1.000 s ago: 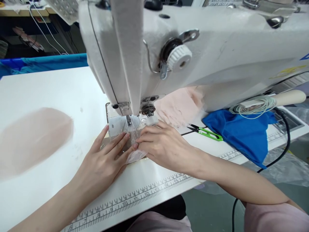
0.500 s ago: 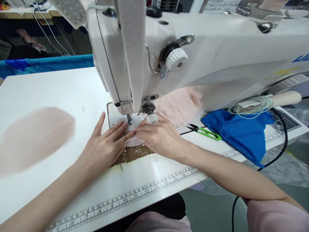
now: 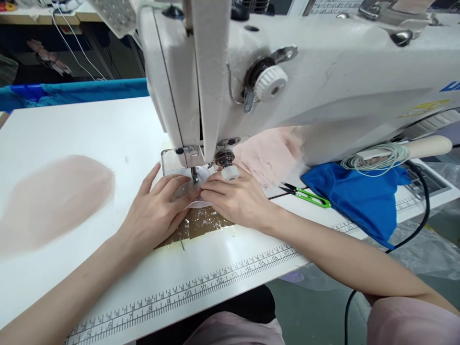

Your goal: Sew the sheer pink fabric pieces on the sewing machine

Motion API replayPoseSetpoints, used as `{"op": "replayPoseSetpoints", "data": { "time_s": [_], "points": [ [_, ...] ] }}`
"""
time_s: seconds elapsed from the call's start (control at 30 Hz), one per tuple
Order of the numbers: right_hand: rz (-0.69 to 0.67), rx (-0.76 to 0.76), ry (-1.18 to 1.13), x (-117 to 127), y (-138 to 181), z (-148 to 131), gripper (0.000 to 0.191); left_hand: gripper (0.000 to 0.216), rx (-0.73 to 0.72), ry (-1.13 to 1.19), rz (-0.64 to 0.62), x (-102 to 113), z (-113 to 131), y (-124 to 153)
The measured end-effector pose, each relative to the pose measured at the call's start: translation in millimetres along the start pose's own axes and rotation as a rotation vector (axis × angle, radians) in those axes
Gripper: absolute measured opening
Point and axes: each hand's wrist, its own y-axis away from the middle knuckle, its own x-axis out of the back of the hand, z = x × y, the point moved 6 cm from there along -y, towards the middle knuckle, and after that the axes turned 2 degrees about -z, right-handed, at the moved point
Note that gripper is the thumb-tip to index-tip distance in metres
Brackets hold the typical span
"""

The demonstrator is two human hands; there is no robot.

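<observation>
A small piece of sheer white fabric [image 3: 200, 204] lies under the needle area of a white sewing machine [image 3: 323, 76], mostly covered by my hands. My left hand [image 3: 160, 206] is palm down at the left of the presser foot [image 3: 194, 175]. Its fingers are spread, with the outer one stretched away and the others touching the cloth. On the right side, my right hand [image 3: 239, 196] has its fingers together and bent, pinching the fabric's edge close to the foot. The tips of both hands nearly meet in front of the needle.
Sheer pink fabric pieces [image 3: 269, 153] lie beneath the machine arm. Green thread snips [image 3: 309, 196] rest beside blue cloth [image 3: 352, 196], under a coil of pale cord [image 3: 377, 158]. Another sheer pink piece [image 3: 61, 201] lies at the left. A ruler strip [image 3: 187, 294] runs along the table's front edge.
My left hand's fingers have bent more, and its knuckles are raised. The sheer fabric shows less in front of the foot. The whole view has shifted slightly.
</observation>
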Motion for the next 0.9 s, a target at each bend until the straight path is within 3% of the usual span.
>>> {"op": "replayPoseSetpoints", "data": {
  "time_s": [0.3, 0.9],
  "points": [
    [0.031, 0.089, 0.039, 11, 5, -11, 0.030, 0.033, -0.056, -0.059, 0.007, 13, 27, 16],
    [-0.007, 0.075, 0.043, 2, 1, -4, 0.033, 0.032, -0.008, -0.007, 0.010, 8, 10, 8]
  ]
}}
